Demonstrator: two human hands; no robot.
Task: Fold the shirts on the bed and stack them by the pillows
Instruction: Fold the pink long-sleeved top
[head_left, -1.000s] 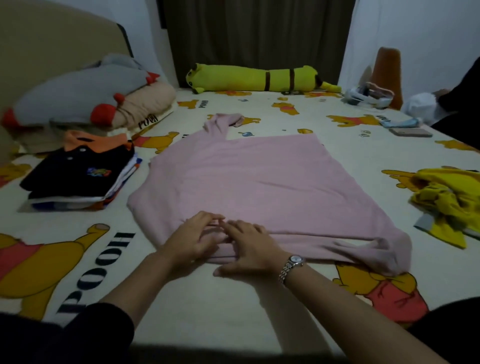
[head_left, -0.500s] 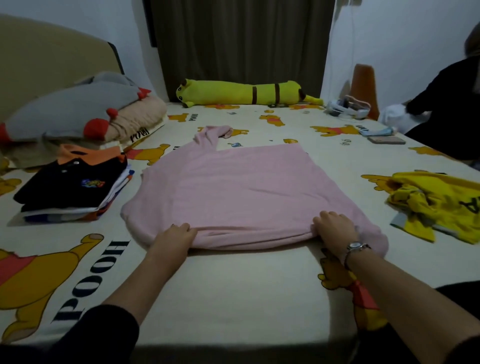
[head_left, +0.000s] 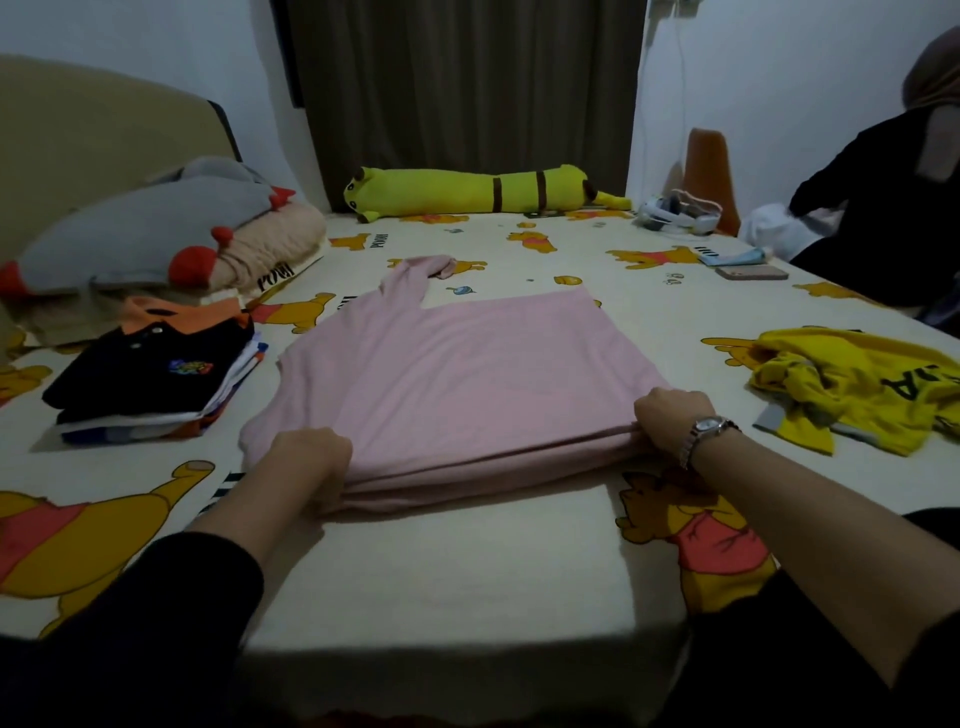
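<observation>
A pink shirt (head_left: 452, 374) lies spread in the middle of the bed, its near edge folded into layers and one sleeve sticking out at the far left. My left hand (head_left: 311, 457) grips the near left corner of that folded edge. My right hand (head_left: 670, 415), with a watch on the wrist, grips the near right corner. A stack of folded shirts (head_left: 150, 379), black with an orange collar on top, sits at the left by the pillows (head_left: 156, 244). A crumpled yellow shirt (head_left: 852, 389) lies at the right.
A long yellow plush toy (head_left: 483, 189) lies along the far edge by the dark curtain. A phone (head_left: 750, 272) and small items sit at the far right, where a person in black (head_left: 883, 208) sits. The bed's near edge (head_left: 441, 639) is just below my arms.
My hands moved apart from the middle of the shirt's near edge to its two corners. The loose right sleeve is now tucked in and the near edge is gathered into layers.
</observation>
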